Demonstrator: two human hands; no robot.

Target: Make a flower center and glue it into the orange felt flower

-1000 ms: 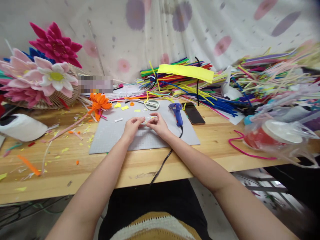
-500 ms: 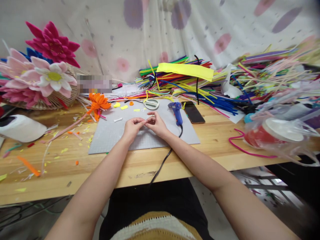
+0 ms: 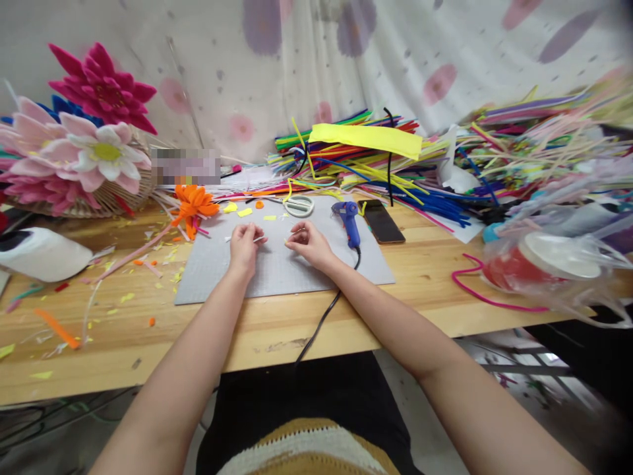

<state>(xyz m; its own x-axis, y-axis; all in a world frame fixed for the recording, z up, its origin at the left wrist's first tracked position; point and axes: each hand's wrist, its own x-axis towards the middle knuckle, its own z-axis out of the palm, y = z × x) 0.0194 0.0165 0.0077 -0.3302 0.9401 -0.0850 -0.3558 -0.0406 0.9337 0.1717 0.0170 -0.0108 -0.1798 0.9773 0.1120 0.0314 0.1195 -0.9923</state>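
Above the grey mat (image 3: 208, 277), my left hand (image 3: 244, 245) is closed on a small white piece (image 3: 260, 239) that pokes out from its fingertips. To its right, my right hand (image 3: 310, 245) is pinched, with something tiny and pale at the fingertips, too small to name. A gap separates the two hands. Behind them on the mat lie scissors (image 3: 299, 206) with pale handles and small yellow scraps (image 3: 244, 212). A blue glue gun (image 3: 351, 227) rests on the mat right of my right hand.
A black phone (image 3: 383, 222) lies right of the mat. An orange flower (image 3: 192, 208) is at the mat's back left corner. Bundles of coloured stems (image 3: 356, 158) line the back. A white roll (image 3: 44, 254) sits left, and a plastic-wrapped red tub (image 3: 519, 267) right.
My hands were together at the fingertips and are now apart. My left hand has moved left, over the white piece on the mat; my right hand has hardly moved.
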